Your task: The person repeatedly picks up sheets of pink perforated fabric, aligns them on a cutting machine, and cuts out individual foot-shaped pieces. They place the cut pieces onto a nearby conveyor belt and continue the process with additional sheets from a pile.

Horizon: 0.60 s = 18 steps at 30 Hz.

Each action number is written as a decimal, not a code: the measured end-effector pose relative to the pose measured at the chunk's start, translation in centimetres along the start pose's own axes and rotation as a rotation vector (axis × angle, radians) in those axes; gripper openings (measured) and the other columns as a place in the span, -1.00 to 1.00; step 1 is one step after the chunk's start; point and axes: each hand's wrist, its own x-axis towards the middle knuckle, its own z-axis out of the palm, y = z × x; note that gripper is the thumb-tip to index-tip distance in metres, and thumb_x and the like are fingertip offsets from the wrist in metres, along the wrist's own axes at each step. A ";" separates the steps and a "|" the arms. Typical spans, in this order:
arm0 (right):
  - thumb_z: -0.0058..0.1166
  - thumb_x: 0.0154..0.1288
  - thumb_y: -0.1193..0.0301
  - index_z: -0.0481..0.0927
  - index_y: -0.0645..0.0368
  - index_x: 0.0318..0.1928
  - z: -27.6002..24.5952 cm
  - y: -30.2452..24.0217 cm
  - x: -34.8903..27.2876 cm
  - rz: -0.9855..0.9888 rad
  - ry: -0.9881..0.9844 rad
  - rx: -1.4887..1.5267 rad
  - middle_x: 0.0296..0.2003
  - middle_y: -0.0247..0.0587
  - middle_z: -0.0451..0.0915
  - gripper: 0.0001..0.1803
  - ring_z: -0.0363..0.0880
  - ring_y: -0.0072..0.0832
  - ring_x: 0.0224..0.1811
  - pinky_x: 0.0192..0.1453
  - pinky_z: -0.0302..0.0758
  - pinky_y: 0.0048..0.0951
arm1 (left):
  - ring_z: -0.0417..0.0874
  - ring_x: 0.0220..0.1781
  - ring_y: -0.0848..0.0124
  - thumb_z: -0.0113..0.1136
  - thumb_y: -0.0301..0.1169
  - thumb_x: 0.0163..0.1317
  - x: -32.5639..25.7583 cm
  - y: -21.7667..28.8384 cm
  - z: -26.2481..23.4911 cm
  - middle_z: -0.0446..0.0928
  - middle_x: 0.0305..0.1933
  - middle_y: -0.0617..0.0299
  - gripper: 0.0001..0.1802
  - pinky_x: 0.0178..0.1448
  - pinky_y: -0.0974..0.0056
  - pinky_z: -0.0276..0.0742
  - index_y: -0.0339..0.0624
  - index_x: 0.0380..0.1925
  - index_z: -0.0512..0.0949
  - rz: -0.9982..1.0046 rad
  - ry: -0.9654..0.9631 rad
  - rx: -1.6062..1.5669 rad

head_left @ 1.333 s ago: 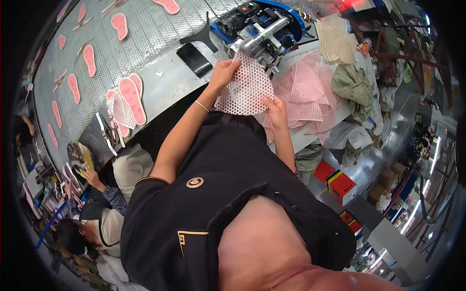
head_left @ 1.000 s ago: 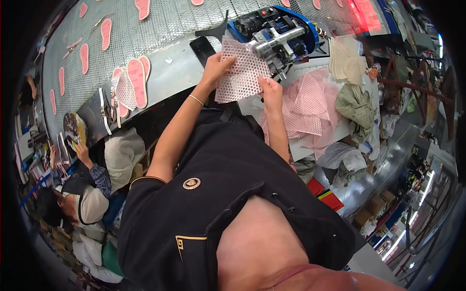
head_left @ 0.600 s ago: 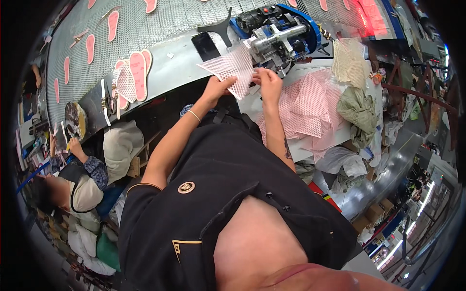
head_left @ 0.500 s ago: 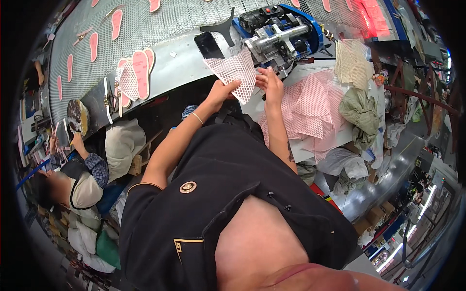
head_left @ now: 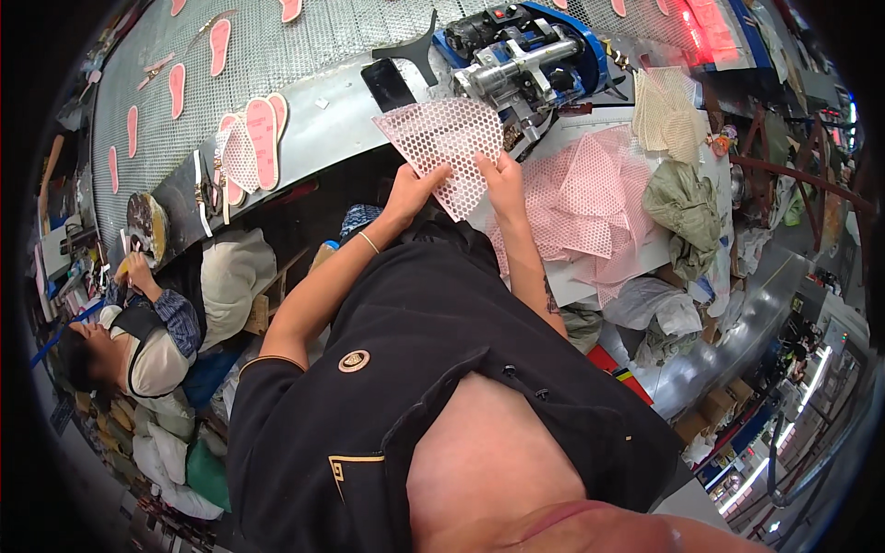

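In the head view, both hands grip one sheet of pink mesh [head_left: 445,147], a perforated piece with honeycomb holes, held up flat in front of the sewing machine [head_left: 521,60]. The left hand [head_left: 415,187] pinches the sheet's lower left edge, fingers curled shut on it, with a thin bracelet at the wrist. The right hand [head_left: 504,180] clamps the sheet's lower right edge, thumb on top and fingers folded behind. The two hands sit close together, just below the sheet and just short of the machine.

Taking the sewing machine as the landmark: the held mesh lies directly in front of it and covers part of its base. To its right, on the white table [head_left: 590,276], a pile of pink mesh pieces [head_left: 590,198] lies spread, touching the right forearm. Further right of the machine lie a cream mesh piece [head_left: 666,109] and a crumpled green cloth [head_left: 684,205]. Just left of the machine a black phone [head_left: 386,85] rests on the metal ledge. Well left of the machine, pink shoe insoles [head_left: 261,134] lie on the perforated conveyor [head_left: 304,41]. Far to the lower left of the machine a co-worker [head_left: 138,323] sits bent over.
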 end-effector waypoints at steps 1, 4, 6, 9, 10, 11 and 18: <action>0.02 0.39 0.40 0.54 0.36 -0.03 -0.2 -0.1 0.3 0.020 -0.001 0.039 -0.21 -0.29 0.65 -0.73 0.56 -0.66 -0.27 -0.14 0.49 -0.58 | 0.63 -0.34 0.54 0.20 -0.29 0.30 0.4 0.3 -0.1 0.64 -0.29 0.23 -0.71 -0.28 0.38 0.55 -0.34 -0.19 0.59 -0.048 0.012 -0.062; 0.01 0.38 0.44 0.58 0.35 -0.07 -0.2 -1.3 1.2 0.065 0.010 0.137 -0.24 -0.27 0.66 -0.76 0.58 -0.65 -0.28 -0.16 0.50 -0.57 | 0.69 -0.28 0.47 0.17 -0.25 0.32 1.5 1.1 -0.1 0.65 -0.23 0.16 -0.69 -0.20 0.34 0.64 -0.33 -0.17 0.57 -0.087 0.003 -0.209; 0.02 0.38 0.44 0.58 0.36 -0.07 -0.8 -1.6 2.5 0.101 -0.040 0.104 -0.25 -0.26 0.66 -0.76 0.59 -0.65 -0.30 -0.19 0.50 -0.58 | 0.70 -0.26 0.44 0.17 -0.25 0.33 1.9 1.3 -0.1 0.65 -0.22 0.14 -0.69 -0.17 0.34 0.65 -0.33 -0.17 0.56 -0.081 0.005 -0.193; 0.04 0.37 0.43 0.61 0.36 -0.15 -0.8 -2.4 4.4 0.138 -0.033 0.102 -0.33 -0.26 0.67 -0.78 0.58 -0.65 -0.41 -0.30 0.49 -0.59 | 0.69 -0.29 0.43 0.17 -0.24 0.33 2.4 2.0 0.6 0.65 -0.23 0.14 -0.69 -0.18 0.34 0.64 -0.31 -0.17 0.55 -0.117 0.001 -0.162; 0.04 0.36 0.42 0.62 0.36 -0.17 -0.6 -2.6 4.9 0.133 -0.020 0.064 -0.36 -0.27 0.67 -0.78 0.57 -0.65 -0.43 -0.33 0.48 -0.59 | 0.69 -0.32 0.43 0.17 -0.24 0.34 2.4 2.0 0.6 0.65 -0.27 0.14 -0.69 -0.20 0.35 0.64 -0.31 -0.18 0.55 -0.137 -0.010 -0.156; 0.05 0.36 0.42 0.63 0.37 -0.19 -0.5 -2.9 5.3 0.127 -0.007 0.026 -0.39 -0.27 0.67 -0.78 0.57 -0.66 -0.45 -0.36 0.48 -0.59 | 0.69 -0.35 0.44 0.17 -0.23 0.34 2.5 2.0 0.7 0.66 -0.30 0.14 -0.70 -0.23 0.37 0.63 -0.30 -0.20 0.56 -0.158 -0.022 -0.150; 0.11 0.31 0.40 0.64 0.45 -0.30 0.6 -4.0 5.7 -0.027 0.135 -0.264 -0.51 -0.16 0.67 -0.73 0.62 -0.60 -0.48 -0.42 0.49 -0.57 | 0.68 -0.46 0.40 0.06 -0.21 0.40 4.6 1.8 2.5 0.64 -0.39 0.08 -0.65 -0.39 0.40 0.60 -0.35 -0.24 0.55 -0.075 0.114 -0.287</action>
